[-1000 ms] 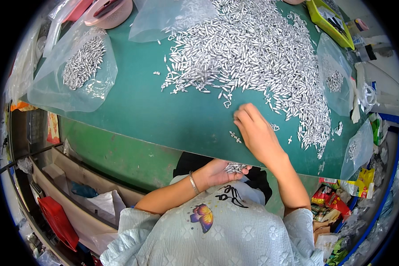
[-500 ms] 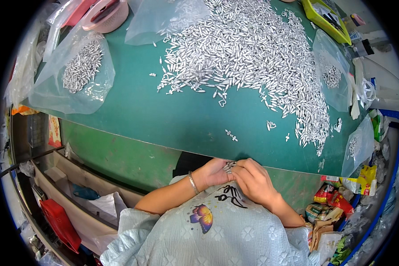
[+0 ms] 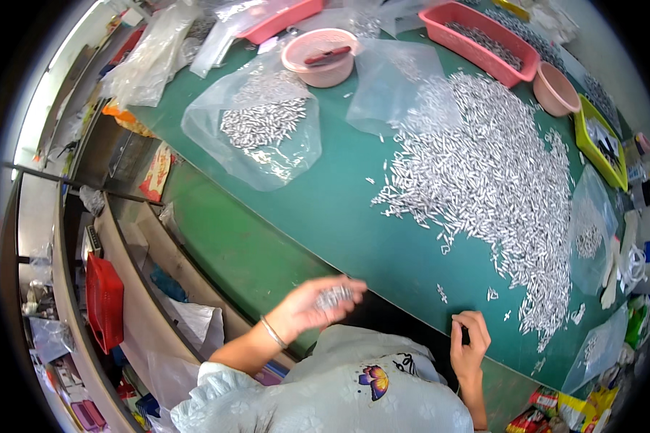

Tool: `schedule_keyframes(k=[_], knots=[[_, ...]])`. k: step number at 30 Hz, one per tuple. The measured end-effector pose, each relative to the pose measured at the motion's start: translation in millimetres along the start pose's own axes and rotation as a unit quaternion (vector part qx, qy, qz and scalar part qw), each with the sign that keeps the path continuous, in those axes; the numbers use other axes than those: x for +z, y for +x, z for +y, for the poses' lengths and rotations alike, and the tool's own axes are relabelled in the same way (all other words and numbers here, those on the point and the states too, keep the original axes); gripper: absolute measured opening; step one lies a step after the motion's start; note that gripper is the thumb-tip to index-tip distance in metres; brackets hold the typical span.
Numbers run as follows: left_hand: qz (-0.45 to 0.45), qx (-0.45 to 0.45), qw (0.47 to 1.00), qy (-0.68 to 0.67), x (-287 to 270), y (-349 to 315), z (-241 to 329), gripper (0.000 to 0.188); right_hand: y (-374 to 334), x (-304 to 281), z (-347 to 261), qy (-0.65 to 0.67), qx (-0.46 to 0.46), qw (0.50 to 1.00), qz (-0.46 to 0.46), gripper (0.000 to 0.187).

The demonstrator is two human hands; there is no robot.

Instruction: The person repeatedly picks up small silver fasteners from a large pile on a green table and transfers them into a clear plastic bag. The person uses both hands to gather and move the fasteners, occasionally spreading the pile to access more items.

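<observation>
My left hand (image 3: 318,304), palm up with fingers curled, cradles a handful of small silver metal pieces (image 3: 335,296) off the front edge of the table. At the table's edge to the right is my right hand (image 3: 471,339), its fingers loosely bent and the thumb apart; nothing shows in it. A great heap of small pointed silver pieces (image 3: 484,166) spreads over the green table (image 3: 325,209) beyond it. A few stray silver pieces (image 3: 442,293) lie just past the right hand, some cross-shaped.
A clear plastic bag (image 3: 267,169) of silver pieces lies at left, beside a round pink basket (image 3: 321,72). Farther back are a pink tray (image 3: 440,32), a pink bowl (image 3: 556,90) and a yellow-green tray (image 3: 588,137). Shelving with a red basket (image 3: 105,303) stands at lower left.
My hands were together at the table edge and have parted. The left moved left with the handful; the right moved right and forward. The view has turned left.
</observation>
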State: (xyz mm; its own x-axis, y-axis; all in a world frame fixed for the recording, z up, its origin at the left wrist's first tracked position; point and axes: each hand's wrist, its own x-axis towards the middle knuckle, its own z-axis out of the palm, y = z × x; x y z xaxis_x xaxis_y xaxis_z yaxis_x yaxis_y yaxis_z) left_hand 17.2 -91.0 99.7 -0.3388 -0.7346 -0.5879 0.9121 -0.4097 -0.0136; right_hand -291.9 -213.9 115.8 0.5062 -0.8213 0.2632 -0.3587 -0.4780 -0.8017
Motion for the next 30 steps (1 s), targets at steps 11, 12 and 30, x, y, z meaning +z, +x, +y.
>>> schedule_keyframes(k=[11, 12, 30], knots=[[0.155, 0.631, 0.757, 0.061, 75, 1, 220, 0.060, -2, -6, -5, -0.009, -0.010, 1.000, -0.021, 0.014], [0.148, 0.635, 0.749, 0.118, 84, 7, 201, 0.066, -2, -8, -4, -0.014, 0.000, 1.000, -0.008, 0.014], [-0.038, 0.524, 0.278, 0.804, 162, 213, 73, 0.039, 201, 2, 63, -0.371, -0.042, 0.928, -0.019, 0.054]])
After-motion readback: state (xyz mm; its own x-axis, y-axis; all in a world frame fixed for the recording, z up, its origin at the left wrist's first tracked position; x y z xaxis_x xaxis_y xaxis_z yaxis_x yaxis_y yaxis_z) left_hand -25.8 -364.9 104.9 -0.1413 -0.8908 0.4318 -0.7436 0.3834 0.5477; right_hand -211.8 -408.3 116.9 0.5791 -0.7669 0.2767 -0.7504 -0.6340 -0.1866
